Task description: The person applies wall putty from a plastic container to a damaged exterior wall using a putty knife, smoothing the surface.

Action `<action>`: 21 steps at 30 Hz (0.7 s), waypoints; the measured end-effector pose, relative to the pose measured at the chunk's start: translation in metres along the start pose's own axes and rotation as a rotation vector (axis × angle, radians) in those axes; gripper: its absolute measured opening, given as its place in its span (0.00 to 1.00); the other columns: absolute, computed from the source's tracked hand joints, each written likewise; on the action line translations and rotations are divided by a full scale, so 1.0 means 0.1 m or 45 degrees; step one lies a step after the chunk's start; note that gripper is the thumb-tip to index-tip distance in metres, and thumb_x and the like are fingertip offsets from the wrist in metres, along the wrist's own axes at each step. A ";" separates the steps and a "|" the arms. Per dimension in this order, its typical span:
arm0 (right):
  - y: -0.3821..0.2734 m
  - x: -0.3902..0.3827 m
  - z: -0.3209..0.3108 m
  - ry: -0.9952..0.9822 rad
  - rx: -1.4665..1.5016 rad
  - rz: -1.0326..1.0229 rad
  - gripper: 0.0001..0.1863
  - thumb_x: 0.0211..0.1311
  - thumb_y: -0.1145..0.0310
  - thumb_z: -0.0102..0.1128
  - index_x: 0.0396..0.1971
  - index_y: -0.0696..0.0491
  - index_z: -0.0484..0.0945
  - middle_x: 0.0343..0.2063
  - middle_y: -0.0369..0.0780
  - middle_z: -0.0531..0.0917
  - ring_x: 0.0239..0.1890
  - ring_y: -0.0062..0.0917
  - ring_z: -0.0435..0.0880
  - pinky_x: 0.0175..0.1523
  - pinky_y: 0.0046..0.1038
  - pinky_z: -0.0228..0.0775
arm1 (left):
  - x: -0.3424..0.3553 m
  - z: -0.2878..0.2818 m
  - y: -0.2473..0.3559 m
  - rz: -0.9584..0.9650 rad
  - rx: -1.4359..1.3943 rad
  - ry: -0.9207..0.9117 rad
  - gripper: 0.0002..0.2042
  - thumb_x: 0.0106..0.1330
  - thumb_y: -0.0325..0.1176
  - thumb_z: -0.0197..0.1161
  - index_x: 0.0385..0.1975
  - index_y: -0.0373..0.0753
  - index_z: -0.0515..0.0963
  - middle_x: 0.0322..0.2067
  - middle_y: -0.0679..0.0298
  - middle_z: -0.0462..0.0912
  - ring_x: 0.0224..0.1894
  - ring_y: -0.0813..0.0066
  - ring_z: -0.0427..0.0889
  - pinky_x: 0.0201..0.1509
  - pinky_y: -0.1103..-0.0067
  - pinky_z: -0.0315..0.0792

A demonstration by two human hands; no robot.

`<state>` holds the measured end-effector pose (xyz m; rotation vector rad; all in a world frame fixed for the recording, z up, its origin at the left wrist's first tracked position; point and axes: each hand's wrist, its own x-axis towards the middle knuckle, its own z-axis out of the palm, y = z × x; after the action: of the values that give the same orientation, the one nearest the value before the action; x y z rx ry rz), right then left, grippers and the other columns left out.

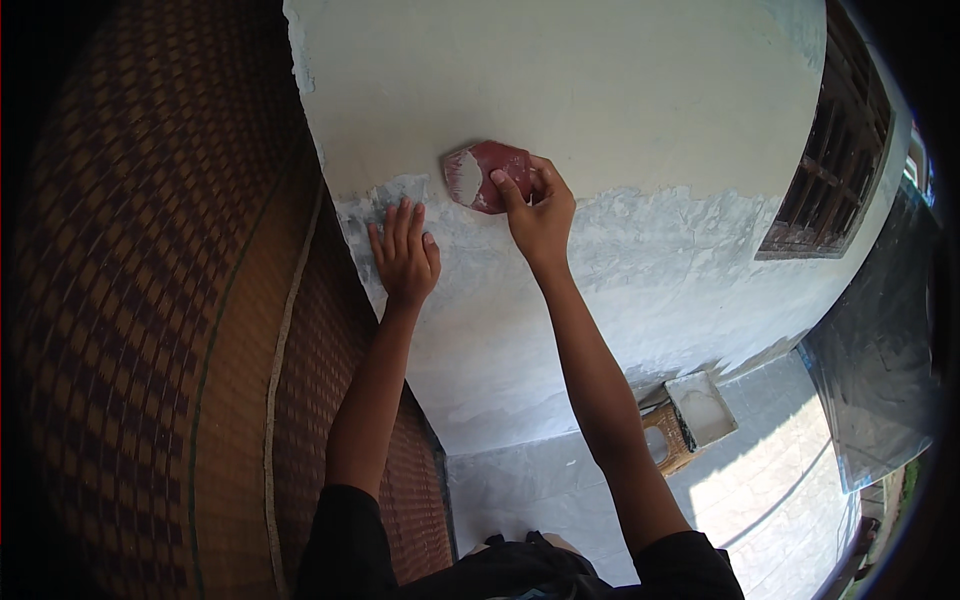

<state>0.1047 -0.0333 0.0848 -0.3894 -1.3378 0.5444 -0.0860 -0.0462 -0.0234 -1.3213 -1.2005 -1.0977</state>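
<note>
My right hand [541,212] grips a flat dark-red putty spreader [503,160], thumb on its near face and fingers behind. White filler is smeared over the spreader's left end, which is against or very near the wall [560,90]; I cannot tell which. Lower and to the left, my left hand [406,255] rests flat on the wall with its fingers stretched out, near the wall's left edge. Above the spreader the wall is smooth cream. From about hand height down, it turns to patchy grey-white with a ragged border.
A woven brown panel [130,250] runs close along my left. At the right is a dark slatted window [835,150]. On the tiled floor [540,490] sit a pale square tray [703,408] and a wicker-like stool [672,440]. Dark sheeting [870,330] hangs at far right.
</note>
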 end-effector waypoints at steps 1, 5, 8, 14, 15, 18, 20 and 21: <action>-0.02 -0.03 0.06 -0.074 -0.139 0.019 0.15 0.57 0.71 0.69 0.42 0.59 0.79 0.31 0.41 0.87 0.31 0.18 0.84 0.37 0.20 0.73 | 0.00 -0.01 -0.02 -0.003 -0.003 0.000 0.21 0.69 0.35 0.49 0.62 0.42 0.69 0.64 0.61 0.67 0.68 0.60 0.62 0.73 0.55 0.46; 0.04 0.01 0.05 -0.018 -0.259 -0.022 0.14 0.55 0.70 0.70 0.41 0.58 0.80 0.30 0.43 0.86 0.29 0.23 0.84 0.37 0.22 0.74 | 0.02 -0.02 0.00 0.031 0.016 -0.027 0.21 0.69 0.34 0.48 0.63 0.39 0.65 0.64 0.56 0.66 0.68 0.55 0.62 0.72 0.53 0.46; -0.05 0.06 -0.14 0.168 -0.249 0.014 0.14 0.55 0.72 0.69 0.40 0.59 0.80 0.30 0.44 0.87 0.30 0.25 0.87 0.36 0.24 0.77 | 0.00 -0.02 0.00 0.008 0.012 0.011 0.21 0.69 0.35 0.49 0.62 0.42 0.69 0.64 0.60 0.67 0.68 0.59 0.62 0.72 0.55 0.47; -0.03 -0.07 0.13 -0.106 -0.236 -0.023 0.14 0.53 0.71 0.70 0.40 0.58 0.79 0.29 0.47 0.86 0.30 0.30 0.87 0.37 0.26 0.76 | 0.01 -0.03 -0.01 0.027 0.009 -0.033 0.21 0.69 0.34 0.48 0.63 0.40 0.65 0.65 0.56 0.65 0.68 0.55 0.61 0.72 0.53 0.46; -0.01 -0.05 0.12 -0.075 -0.262 -0.019 0.14 0.53 0.71 0.70 0.39 0.58 0.79 0.29 0.47 0.86 0.31 0.31 0.87 0.38 0.27 0.76 | 0.01 -0.03 0.00 0.028 0.005 -0.034 0.21 0.69 0.34 0.48 0.63 0.40 0.65 0.65 0.56 0.65 0.68 0.55 0.61 0.72 0.53 0.46; 0.02 0.08 -0.03 0.109 -0.318 -0.045 0.14 0.53 0.71 0.70 0.40 0.59 0.79 0.30 0.47 0.86 0.32 0.32 0.88 0.39 0.27 0.77 | 0.01 -0.03 -0.01 0.032 0.027 -0.032 0.21 0.70 0.34 0.48 0.63 0.40 0.65 0.65 0.56 0.65 0.68 0.55 0.61 0.72 0.53 0.46; -0.02 0.10 -0.19 0.190 -0.249 0.009 0.14 0.55 0.72 0.69 0.41 0.59 0.79 0.31 0.44 0.87 0.31 0.25 0.87 0.37 0.24 0.77 | 0.02 -0.01 0.01 0.012 0.010 0.005 0.21 0.69 0.35 0.49 0.62 0.42 0.69 0.64 0.60 0.68 0.68 0.60 0.62 0.72 0.56 0.47; 0.00 0.10 -0.20 0.176 -0.128 0.037 0.14 0.55 0.72 0.69 0.41 0.59 0.79 0.31 0.44 0.87 0.30 0.24 0.86 0.37 0.24 0.76 | 0.02 -0.01 0.02 0.011 0.007 0.007 0.21 0.69 0.35 0.49 0.62 0.42 0.69 0.64 0.60 0.68 0.68 0.60 0.62 0.72 0.56 0.47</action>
<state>0.1255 -0.0272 0.0889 -0.5206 -1.2308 0.4667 -0.0839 -0.0469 -0.0214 -1.3172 -1.1919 -1.0911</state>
